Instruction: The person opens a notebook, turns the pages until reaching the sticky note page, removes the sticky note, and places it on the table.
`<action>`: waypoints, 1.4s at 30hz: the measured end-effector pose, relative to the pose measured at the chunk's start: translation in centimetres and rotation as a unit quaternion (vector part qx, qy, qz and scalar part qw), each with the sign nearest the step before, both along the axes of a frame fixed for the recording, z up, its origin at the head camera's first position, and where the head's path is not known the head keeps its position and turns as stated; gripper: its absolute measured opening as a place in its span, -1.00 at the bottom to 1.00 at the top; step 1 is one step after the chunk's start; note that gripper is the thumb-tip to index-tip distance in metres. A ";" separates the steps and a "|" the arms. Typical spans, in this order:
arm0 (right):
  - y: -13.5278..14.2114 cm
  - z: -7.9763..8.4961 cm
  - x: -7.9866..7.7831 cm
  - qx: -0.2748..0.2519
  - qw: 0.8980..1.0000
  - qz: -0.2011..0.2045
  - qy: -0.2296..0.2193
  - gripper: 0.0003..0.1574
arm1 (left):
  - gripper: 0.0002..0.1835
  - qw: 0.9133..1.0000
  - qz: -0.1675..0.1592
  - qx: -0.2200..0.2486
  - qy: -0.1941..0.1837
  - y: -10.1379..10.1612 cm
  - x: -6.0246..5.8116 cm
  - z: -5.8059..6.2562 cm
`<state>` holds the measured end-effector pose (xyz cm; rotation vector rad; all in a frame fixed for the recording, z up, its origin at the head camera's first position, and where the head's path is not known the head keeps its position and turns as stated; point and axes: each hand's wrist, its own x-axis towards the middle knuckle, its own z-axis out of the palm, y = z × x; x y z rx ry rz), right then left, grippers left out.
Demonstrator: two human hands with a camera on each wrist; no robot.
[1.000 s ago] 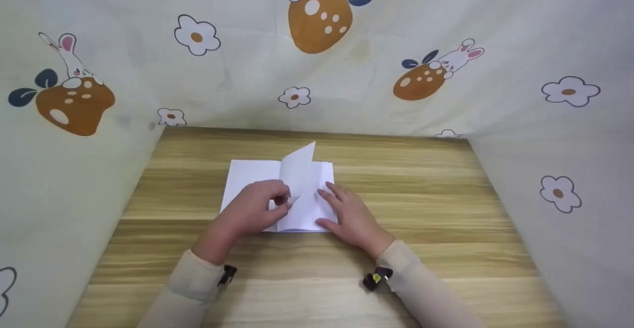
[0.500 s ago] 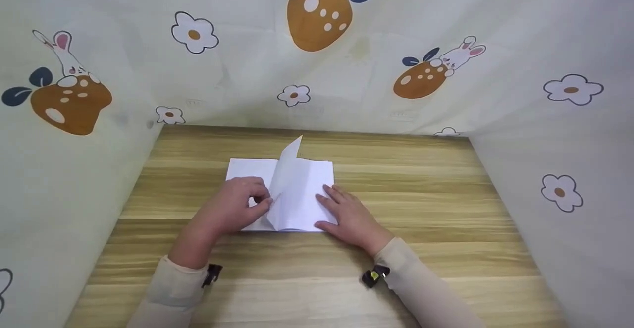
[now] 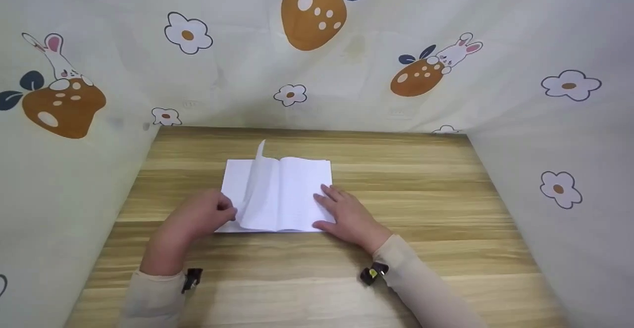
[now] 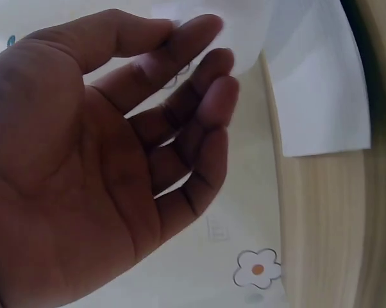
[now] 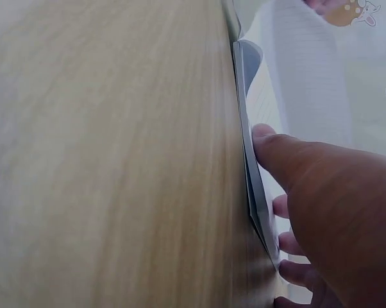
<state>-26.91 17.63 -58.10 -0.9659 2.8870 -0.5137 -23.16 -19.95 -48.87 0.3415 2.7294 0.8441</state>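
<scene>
Open notebook (image 3: 303, 189), thin ruled leaf (image 3: 258, 196) curling up.
Left hand (image 3: 198, 214) pinches leaf at notebook's left; right hand (image 3: 352, 219) rests splayed on its right; wood-grained table (image 3: 406, 174) beneath.

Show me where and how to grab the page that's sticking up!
I'd pinch the raised page by its free outer edge, coming from the left with thumb and finger. That thin edge curves up off the notebook, while the other side joins the middle fold. The left hand is right at that edge.
</scene>
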 end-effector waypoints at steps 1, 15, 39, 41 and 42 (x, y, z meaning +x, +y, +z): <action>0.0 0.0 0.0 0.000 1.000 0.001 0.001 -0.03 | -0.77 1.000 0.006 -0.002 -0.011 -0.3 0.1 -0.2; 0.1 -0.2 0.1 0.003 1.000 -0.002 -0.007 0.00 | -0.75 0.994 0.060 -0.027 -0.085 -2.8 1.0 -2.8; 0.3 -0.3 -0.1 0.004 1.000 -0.001 0.001 0.00 | -0.16 0.995 -0.057 -0.008 0.086 6.1 -3.4 -5.3; 0.3 -0.4 -0.1 0.003 1.000 -0.001 -0.002 0.00 | 0.02 0.994 -0.074 -0.028 0.074 6.2 -3.8 -5.6; 0.3 -0.5 -0.1 0.003 1.000 -0.002 -0.002 0.00 | 0.10 0.994 -0.080 -0.036 0.065 6.1 -3.9 -5.6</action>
